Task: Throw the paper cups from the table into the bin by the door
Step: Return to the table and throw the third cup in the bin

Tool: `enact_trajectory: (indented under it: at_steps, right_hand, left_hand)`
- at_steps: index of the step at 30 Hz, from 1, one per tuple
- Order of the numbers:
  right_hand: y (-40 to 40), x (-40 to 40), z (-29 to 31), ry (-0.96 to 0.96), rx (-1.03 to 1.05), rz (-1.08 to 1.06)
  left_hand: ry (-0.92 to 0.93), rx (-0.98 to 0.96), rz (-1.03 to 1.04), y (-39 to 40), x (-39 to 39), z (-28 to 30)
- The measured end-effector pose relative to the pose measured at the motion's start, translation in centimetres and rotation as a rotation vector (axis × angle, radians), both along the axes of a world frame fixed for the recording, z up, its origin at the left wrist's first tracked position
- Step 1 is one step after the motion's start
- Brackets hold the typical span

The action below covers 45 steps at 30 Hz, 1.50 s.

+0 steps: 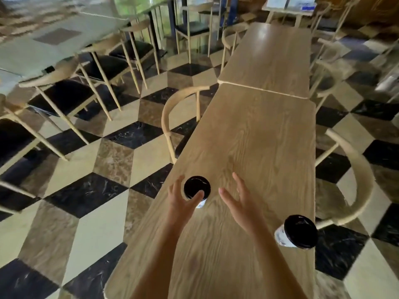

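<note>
Two white paper cups with black lids stand on a long wooden table [259,130]. One cup [197,187] is near the table's left edge; my left hand [181,198] curls around it, thumb and fingers touching its sides. The other cup [299,231] stands at the right edge, apart from both hands. My right hand [239,201] hovers open over the tabletop between the two cups, holding nothing. No bin or door is in view.
Curved-back wooden chairs stand on both sides of the table [179,117] [354,180]. A second table [272,52] butts against the far end. More chairs [71,91] and a pale table [43,39] fill the left over a chequered floor [90,173].
</note>
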State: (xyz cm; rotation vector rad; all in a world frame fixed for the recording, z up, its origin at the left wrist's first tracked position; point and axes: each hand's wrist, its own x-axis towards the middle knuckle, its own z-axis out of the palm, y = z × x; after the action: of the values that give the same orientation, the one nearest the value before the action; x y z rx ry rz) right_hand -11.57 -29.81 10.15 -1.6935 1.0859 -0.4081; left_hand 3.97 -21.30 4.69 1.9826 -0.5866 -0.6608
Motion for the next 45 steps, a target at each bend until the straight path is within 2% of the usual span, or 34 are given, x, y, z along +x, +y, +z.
enact_trajectory:
  at_steps: [9, 15, 22, 26, 31, 41, 45]
  right_hand:
    - [-2.0, 1.9, -3.1, 0.039, 0.091, -0.075]
    - [-2.0, 2.3, -3.9, 0.053, 0.127, -0.075]
    - [-1.5, 1.6, -3.4, 0.050, 0.072, -0.098]
    - [-1.4, -0.5, -2.5, 0.063, 0.051, -0.153]
    - [-0.7, -4.2, -0.2, -0.045, 0.021, -0.296]
    - [4.7, -19.0, 5.1, -0.231, -0.101, -0.637]
    - [9.4, -27.4, 7.1, -0.215, -0.204, -0.787]
  left_hand:
    - [-0.026, 0.150, -0.095, -4.4, 0.2, -3.4]
    - [-0.030, 0.155, -0.099, -4.8, 0.9, -4.3]
    - [0.120, -0.039, -0.062, -4.0, 1.9, -0.7]
    - [0.299, -0.211, -0.084, -3.9, 1.0, 3.5]
    - [0.613, -0.336, -0.161, -4.6, -2.5, 7.3]
    - [0.721, -0.371, -0.535, -3.7, -16.6, 12.3]
    - [0.713, -0.348, -0.713, -1.4, -24.9, 13.9]
